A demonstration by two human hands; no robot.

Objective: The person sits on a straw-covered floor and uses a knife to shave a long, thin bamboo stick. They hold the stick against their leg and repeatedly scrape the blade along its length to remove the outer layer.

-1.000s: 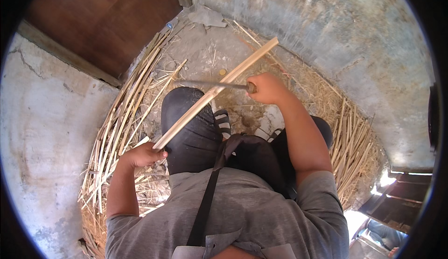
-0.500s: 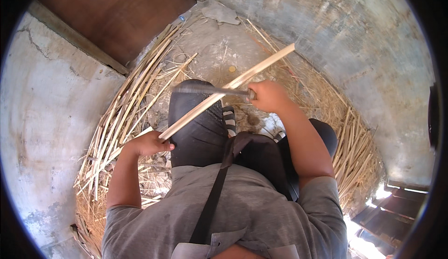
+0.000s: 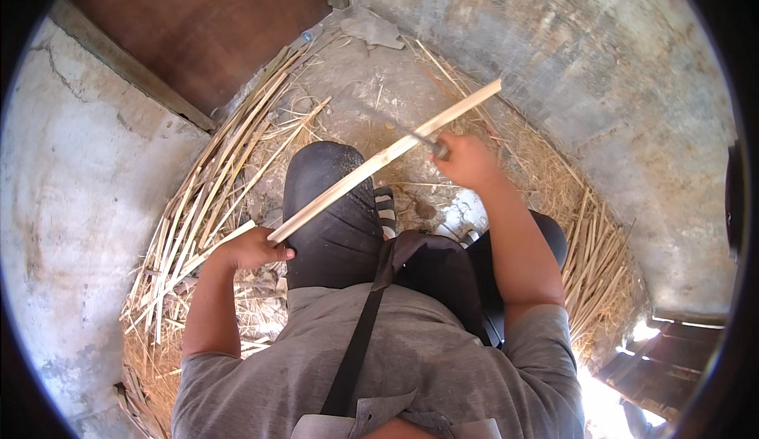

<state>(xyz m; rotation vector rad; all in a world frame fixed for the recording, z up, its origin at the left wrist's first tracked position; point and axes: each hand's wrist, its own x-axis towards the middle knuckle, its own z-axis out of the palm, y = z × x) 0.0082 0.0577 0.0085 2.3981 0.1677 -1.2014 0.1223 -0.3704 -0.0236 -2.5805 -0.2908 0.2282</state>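
A long pale bamboo strip slants from lower left to upper right across my dark-trousered left knee. My left hand is closed round its near end, thumb toward the knee. In my right hand is the short handle of a knife, held close beside the strip's far half. The blade points up and to the left, crossing the strip; its outer length is smeared by motion. Whether the edge touches the strip, I cannot tell.
Split strips lie in a long pile on the left, by a brown door panel. More strips and fine shavings line the right wall. A black bag rests on my lap.
My right hand has moved slightly right, and the knife blade has swung from nearly level to pointing up and left. My left hand still grips the strip's near end.
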